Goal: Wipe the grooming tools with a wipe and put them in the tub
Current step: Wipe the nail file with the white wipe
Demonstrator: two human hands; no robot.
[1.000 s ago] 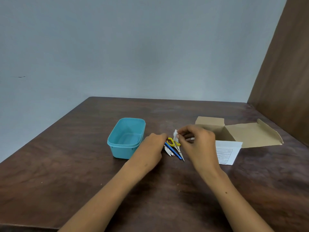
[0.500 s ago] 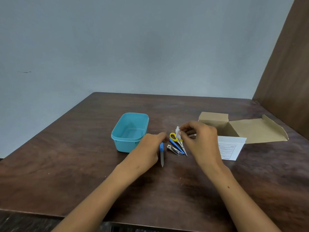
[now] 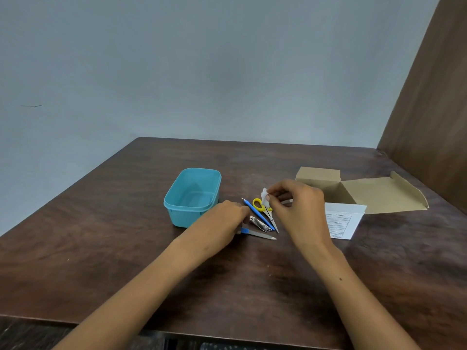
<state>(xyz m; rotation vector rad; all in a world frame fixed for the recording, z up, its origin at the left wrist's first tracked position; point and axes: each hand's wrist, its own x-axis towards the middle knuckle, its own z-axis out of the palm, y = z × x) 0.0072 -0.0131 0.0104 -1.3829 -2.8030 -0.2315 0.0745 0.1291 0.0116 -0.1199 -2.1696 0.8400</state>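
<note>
table (image 3: pixel 106 248): dark brown wood, fills the lower half of the frame, grey wall behind it
tub (image 3: pixel 192 195): teal plastic, no lid, sits left of centre, looks empty inside as far as I can see
left hand (image 3: pixel 222 221): just right of the tub's near corner, knuckles up, fingers curled down around the blue handle end of the nail file, so it's closed on that
nail file (image 3: pixel 260 234): lying flat on the table, blue end tucked under the left hand, metal tip pointing toward the right of the frame
nail clipper (image 3: pixel 259 223): small silver one, on the table just above the file, not touched by either hand
blue stick tool (image 3: pixel 257 214): thin, lies diagonally right beside the clipper, can't tell exactly what it is
scissors (image 3: pixel 265 210): yellow handles, blades pointing down-right, right next to the blue stick, partly hidden by the wipe
wipe (image 3: pixel 264 195): little white scrap, held up just above the scissors handles
right hand (image 3: pixel 298 208): centre-right, thumb and fingertips pinched shut on the wipe, other fingers curled in
paper sheet (image 3: pixel 341 223): white with printed lines, flat on the table right of the hand
cardboard box (image 3: pixel 353 190): open, flaps spread, right side of the frame
</note>
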